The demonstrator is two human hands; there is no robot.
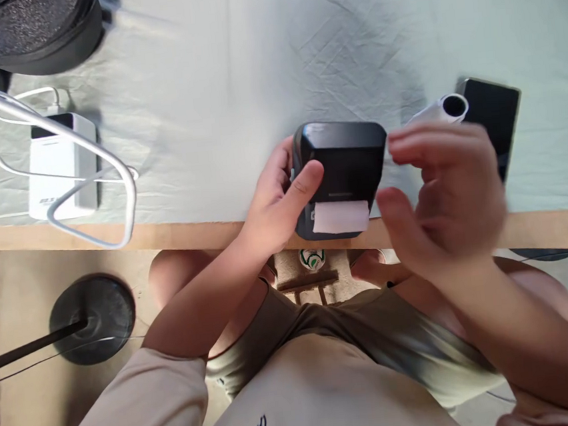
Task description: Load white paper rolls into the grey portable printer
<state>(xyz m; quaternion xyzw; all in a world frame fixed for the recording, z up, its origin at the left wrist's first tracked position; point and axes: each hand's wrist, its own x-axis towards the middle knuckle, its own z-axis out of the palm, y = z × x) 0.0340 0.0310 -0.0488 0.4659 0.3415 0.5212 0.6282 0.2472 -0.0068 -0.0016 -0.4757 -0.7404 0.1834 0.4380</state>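
Head view was all I had, looking down past my chest to the near edge of the counter (190, 232). My left hand (275, 200) was clenched around the left side of a small black printer (342, 167), thumb pressed across its front face, so the printer sat gripped at the counter's near edge with a white slip of paper (341, 217) poking out of its lower slot. My right hand (445, 191) hovered just right of the printer, blurred, its fingers (408, 144) loosely curled and released, grasping nothing that I could make out.

To do this well, I judged the left grip had to hold the body steady and keep the thumb off the slot while the right hand came in at the paper squarely.

Behind the right hand lay a white roll (442, 109), and just beyond it a dark phone (496, 119), both close enough to be knocked. Far left, a white power bank (61, 167) sat with its looping white cable (60, 187), well apart. A black bag (30, 30) filled the far left corner.
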